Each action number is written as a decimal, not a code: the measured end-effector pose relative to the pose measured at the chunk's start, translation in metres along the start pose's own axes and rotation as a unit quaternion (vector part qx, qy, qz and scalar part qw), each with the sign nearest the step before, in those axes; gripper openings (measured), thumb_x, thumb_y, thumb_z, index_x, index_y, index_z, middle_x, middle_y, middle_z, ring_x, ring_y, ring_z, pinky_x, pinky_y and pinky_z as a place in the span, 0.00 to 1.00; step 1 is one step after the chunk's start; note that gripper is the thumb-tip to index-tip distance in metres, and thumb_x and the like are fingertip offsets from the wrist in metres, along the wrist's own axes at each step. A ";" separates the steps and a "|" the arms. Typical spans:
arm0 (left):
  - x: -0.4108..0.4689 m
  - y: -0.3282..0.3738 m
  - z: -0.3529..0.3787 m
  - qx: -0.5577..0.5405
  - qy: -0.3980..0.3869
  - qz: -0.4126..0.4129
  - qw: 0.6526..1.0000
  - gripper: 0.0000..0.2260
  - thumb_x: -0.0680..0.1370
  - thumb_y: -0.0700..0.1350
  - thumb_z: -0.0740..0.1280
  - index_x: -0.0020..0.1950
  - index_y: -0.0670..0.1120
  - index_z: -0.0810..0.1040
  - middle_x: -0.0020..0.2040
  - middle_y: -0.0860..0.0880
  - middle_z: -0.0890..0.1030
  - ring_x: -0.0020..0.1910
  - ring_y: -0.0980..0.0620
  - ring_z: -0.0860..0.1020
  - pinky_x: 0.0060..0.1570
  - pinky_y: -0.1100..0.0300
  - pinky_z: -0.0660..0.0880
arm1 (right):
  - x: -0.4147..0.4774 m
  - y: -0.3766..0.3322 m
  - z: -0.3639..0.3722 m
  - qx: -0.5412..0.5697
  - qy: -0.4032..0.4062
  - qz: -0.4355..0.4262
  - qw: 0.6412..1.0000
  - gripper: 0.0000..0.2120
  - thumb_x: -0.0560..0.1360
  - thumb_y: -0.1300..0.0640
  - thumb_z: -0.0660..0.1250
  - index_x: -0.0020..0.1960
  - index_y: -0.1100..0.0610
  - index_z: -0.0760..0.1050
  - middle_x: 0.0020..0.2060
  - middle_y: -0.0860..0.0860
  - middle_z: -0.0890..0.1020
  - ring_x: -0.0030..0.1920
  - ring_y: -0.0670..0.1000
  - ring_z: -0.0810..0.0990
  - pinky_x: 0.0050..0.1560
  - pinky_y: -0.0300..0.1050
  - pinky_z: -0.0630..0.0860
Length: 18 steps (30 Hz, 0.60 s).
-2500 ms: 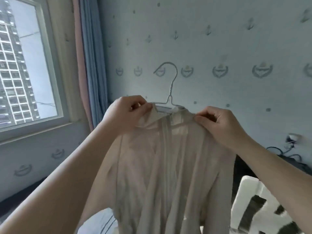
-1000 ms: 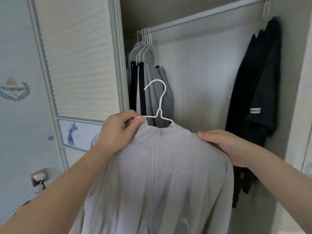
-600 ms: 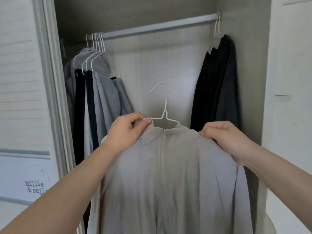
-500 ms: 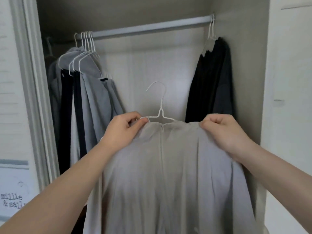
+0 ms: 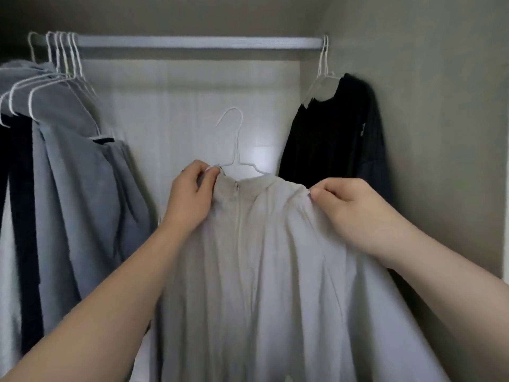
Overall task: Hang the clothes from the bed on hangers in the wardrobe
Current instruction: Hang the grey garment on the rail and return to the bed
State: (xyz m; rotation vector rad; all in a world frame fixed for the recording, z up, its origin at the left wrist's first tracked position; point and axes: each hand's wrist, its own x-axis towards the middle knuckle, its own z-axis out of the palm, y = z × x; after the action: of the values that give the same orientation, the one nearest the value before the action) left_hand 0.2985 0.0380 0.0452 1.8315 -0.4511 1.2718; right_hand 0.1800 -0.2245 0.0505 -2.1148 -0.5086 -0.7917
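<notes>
The wardrobe [image 5: 440,106] stands open. At the left end of the rail [image 5: 192,42], grey clothes [image 5: 74,166] hang on white hangers [image 5: 64,53]. The left hand [image 5: 190,199] pinches the collar of a pale garment [image 5: 261,271] against its hanger [image 5: 234,150]. The hook is well below the rail, facing a bare stretch at mid-rail. The right hand [image 5: 349,210] pinches the garment's other shoulder. Black clothes [image 5: 330,133] hang at the right end. Assessment: the garment is dressed on its hanger and held inside the wardrobe but not yet hooked on. The bed is out of view, so how many clothes are left cannot be told.
</notes>
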 end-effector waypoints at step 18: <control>0.197 -0.037 0.050 -0.091 0.012 -0.002 0.996 0.06 0.81 0.53 0.63 0.55 0.57 0.79 0.61 0.52 0.78 0.64 0.44 0.73 0.60 0.52 0.69 | 0.163 -0.081 0.051 -0.069 0.142 0.044 0.987 0.13 0.79 0.58 0.61 0.37 0.64 0.71 0.33 0.55 0.68 0.35 0.52 0.65 0.36 0.44 0.62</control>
State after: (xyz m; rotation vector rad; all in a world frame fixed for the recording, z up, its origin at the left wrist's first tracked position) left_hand 0.4367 0.0520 0.1986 1.6615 -0.5324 1.2072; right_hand 0.2684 -0.1214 0.1820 -2.0862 -0.2132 -1.0815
